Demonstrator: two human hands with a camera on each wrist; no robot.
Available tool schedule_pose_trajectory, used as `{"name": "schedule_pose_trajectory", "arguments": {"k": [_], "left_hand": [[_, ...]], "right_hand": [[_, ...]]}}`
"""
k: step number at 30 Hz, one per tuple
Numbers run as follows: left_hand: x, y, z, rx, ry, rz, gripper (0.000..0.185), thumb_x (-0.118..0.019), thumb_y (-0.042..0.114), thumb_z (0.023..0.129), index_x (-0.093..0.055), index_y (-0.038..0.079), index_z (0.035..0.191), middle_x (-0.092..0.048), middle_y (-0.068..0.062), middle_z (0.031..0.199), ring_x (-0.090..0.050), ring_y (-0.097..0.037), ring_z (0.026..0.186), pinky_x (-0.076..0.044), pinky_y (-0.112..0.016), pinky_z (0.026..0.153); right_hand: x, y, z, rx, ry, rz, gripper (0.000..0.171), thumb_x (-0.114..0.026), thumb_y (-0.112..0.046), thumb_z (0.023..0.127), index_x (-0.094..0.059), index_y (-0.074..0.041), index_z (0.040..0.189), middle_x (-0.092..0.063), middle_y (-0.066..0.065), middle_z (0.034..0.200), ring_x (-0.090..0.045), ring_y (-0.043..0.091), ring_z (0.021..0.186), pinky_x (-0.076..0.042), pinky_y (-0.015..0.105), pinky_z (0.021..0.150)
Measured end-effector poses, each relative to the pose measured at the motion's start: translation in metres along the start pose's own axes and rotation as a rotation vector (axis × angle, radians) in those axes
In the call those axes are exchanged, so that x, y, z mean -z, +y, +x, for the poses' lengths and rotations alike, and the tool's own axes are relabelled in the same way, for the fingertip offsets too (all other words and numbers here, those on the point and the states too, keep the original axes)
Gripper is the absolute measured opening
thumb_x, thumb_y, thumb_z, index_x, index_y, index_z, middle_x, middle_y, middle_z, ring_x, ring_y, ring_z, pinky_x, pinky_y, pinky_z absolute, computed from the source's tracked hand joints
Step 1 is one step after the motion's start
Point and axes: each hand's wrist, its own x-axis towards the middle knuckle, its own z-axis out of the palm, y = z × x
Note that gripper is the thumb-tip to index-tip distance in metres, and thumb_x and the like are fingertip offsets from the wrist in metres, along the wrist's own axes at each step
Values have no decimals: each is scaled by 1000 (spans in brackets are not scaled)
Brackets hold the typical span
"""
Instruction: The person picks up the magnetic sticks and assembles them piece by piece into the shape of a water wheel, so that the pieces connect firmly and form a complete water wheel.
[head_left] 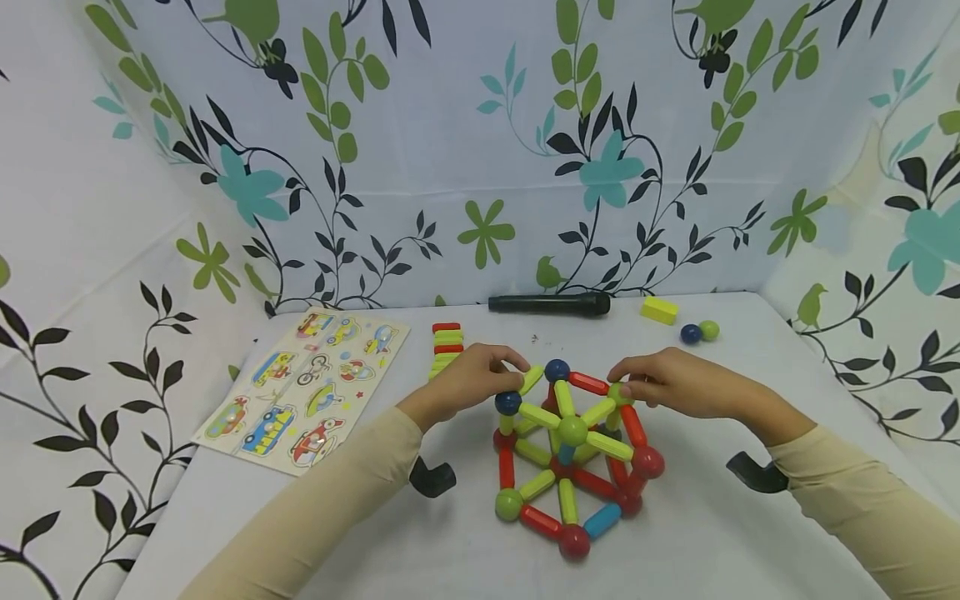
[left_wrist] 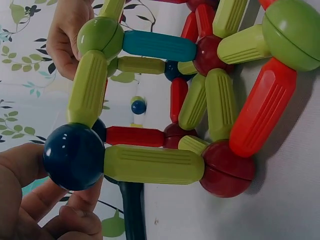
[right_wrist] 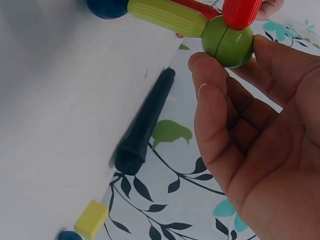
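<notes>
A built frame of coloured magnetic rods and balls stands on the table, with a green ball [head_left: 572, 431] at its top centre and a red ball [head_left: 574, 542] at its near corner. At its back left, my left hand [head_left: 468, 379] pinches a yellow-green rod [head_left: 532, 381] close to a blue ball [left_wrist: 75, 156]; in the left wrist view that ball partly hides the fingertips. Across from it, my right hand [head_left: 671, 383] holds a green ball [right_wrist: 227, 42] at the back right corner between thumb and fingers. A red rod [right_wrist: 241, 12] and a yellow-green rod [right_wrist: 167, 17] join that ball.
Behind the frame lies a black microphone [head_left: 550, 304]. Near it are a yellow block [head_left: 659, 311], a loose blue ball [head_left: 691, 334] and a loose green ball [head_left: 708, 330]. Several red and yellow-green rods [head_left: 447, 337] lie beyond my left hand. A vehicle puzzle board [head_left: 303, 383] is at left.
</notes>
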Motion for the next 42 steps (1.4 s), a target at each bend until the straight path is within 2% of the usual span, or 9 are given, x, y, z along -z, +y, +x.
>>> {"name": "schedule_pose_trajectory", "arguments": {"k": [8,12,22,28,30,32,35,38,42], "left_hand": [[-4,4,0,-16,-23,22,19,-69,30,95,-73,21,111,-70,-1,97,-66,-20,88,-54,-41,88],[-7,7,-2,-12,3,65,18,-69,29,94,-72,20,110,-69,-1,94,-66,-19,86,-55,-34,80],[-10,5,-12,-33,63,90,20,-67,34,97,-71,21,112,-68,1,96,-65,-19,87,-54,-33,77],[-15,-9,-36,-142,286,147,11,-65,33,99,-68,23,103,-61,6,85,-58,-16,82,-50,-30,68],[-19,-14,-47,-231,349,187,5,-66,27,99,-66,22,99,-58,7,81,-55,-14,78,-48,-27,65],[-24,-17,-58,-351,364,256,3,-69,21,98,-66,20,97,-57,9,80,-53,-12,75,-46,-24,64],[-36,-17,-70,-557,274,439,6,-74,16,94,-70,17,98,-61,10,85,-56,-6,77,-46,-16,68],[-52,-15,-77,-704,90,685,15,-77,22,92,-74,19,106,-66,10,94,-57,-1,83,-44,-7,70],[-74,-12,-81,-767,-154,948,31,-76,32,93,-71,30,124,-65,12,108,-54,-1,94,-40,-4,71]], "right_hand": [[0,1,0,-10,0,6,33,-62,-32,102,-66,-16,131,-72,-8,102,-65,12,84,-55,28,75],[0,2,0,-10,-1,14,33,-61,-33,103,-66,-16,131,-72,-8,103,-65,12,84,-55,28,75],[-1,3,-1,-10,3,30,34,-61,-33,103,-66,-16,131,-72,-7,104,-65,13,85,-57,31,76],[-2,3,-2,2,4,26,34,-60,-34,103,-65,-16,132,-72,-7,106,-65,13,87,-57,30,77],[-1,2,-2,2,3,21,35,-61,-35,103,-65,-15,132,-73,-7,107,-66,12,88,-58,30,77],[0,1,-2,-4,4,16,37,-62,-36,102,-65,-15,132,-73,-6,108,-67,12,90,-58,32,78],[2,0,-3,-9,12,15,40,-63,-36,101,-64,-13,134,-73,-3,112,-68,15,95,-59,34,79],[3,-3,-3,-1,24,19,42,-65,-34,100,-63,-12,135,-72,-1,115,-69,16,99,-60,34,81],[0,-4,-2,10,39,15,39,-67,-32,99,-65,-14,134,-71,-1,119,-67,17,104,-59,33,83]]}}
